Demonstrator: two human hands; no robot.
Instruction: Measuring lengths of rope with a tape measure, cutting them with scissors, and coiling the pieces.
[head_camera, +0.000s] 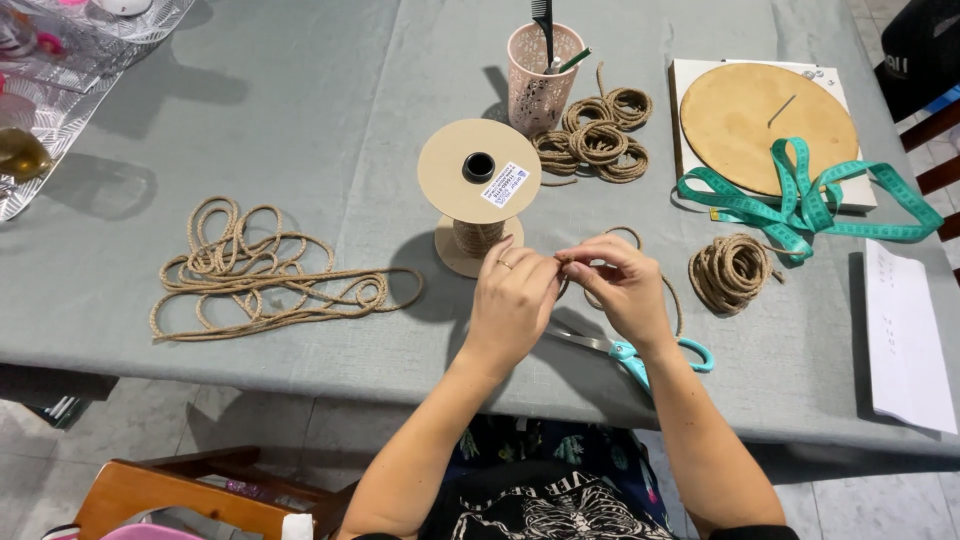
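Both hands meet just below the bench's (300, 120) centre, fingers pinching one short piece of jute cord (668, 290) — the left hand (512, 300) and right hand (625, 290) press thumb and forefinger together on its end, and the rest loops away behind the right hand. At twelve o'clock of the hands stands a cardboard spool (478, 180). At nine o'clock lies a loose tangle of cord (260, 275); at three o'clock, a small coil (730, 272). Teal-handled scissors (640, 355) lie under the right wrist. Farther off at one o'clock — a round wooden board (765, 115) with a green measuring tape (800, 200) draped over it.
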